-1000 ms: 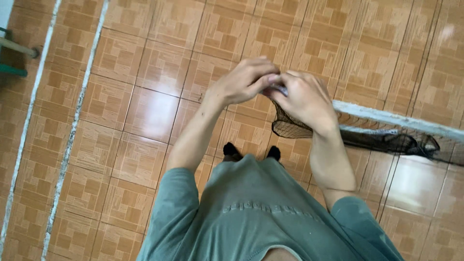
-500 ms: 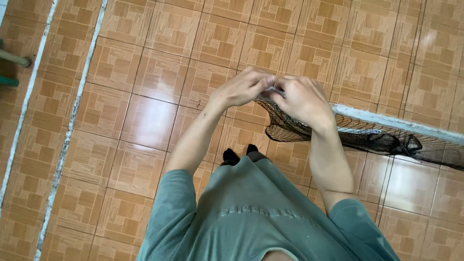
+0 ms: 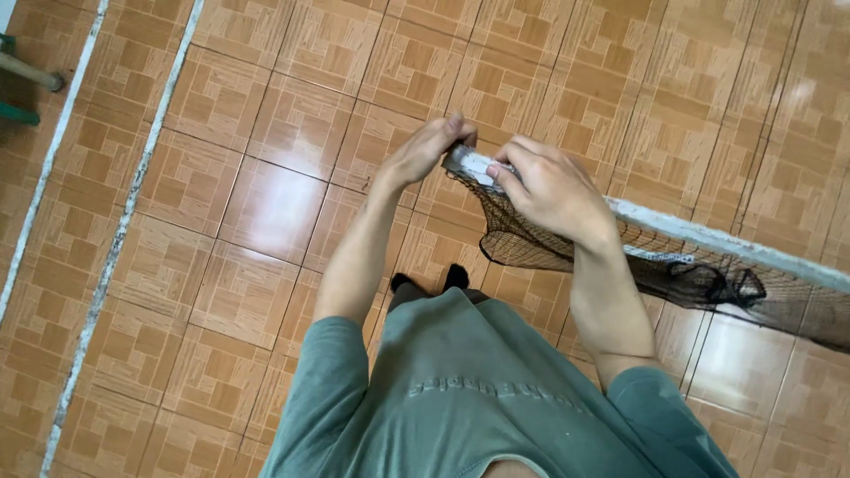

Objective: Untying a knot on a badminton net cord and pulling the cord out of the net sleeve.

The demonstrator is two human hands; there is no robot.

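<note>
- At the far left edge, a green stand (image 3: 18,113) with a wooden handle (image 3: 31,71) across it sits on the floor, well apart from the person.
- Two pale lines (image 3: 115,239) run over the brown patterned floor tiles (image 3: 274,186), left of the person.
- The left hand (image 3: 423,150) is raised in front of the body, fingers pressed together and curled over the end of the white band (image 3: 469,163), thumb underneath, pinching it.
- The white band is the top edge of a dark net (image 3: 531,239); its end sits between the two hands, and the band runs away to the right edge of the view.
- The right hand (image 3: 551,190) is just beside the left, nearly touching it, with fingers bent and closed over the band from above; the fingertips pinch it close to the end.
- Below the hands the net hangs in a loose fold, and farther right it bunches into a dark knot (image 3: 708,285) under the band.
- The person wears a grey-green shirt (image 3: 478,398); two dark shoe tips (image 3: 429,279) show beneath the hands, on the tiles.
</note>
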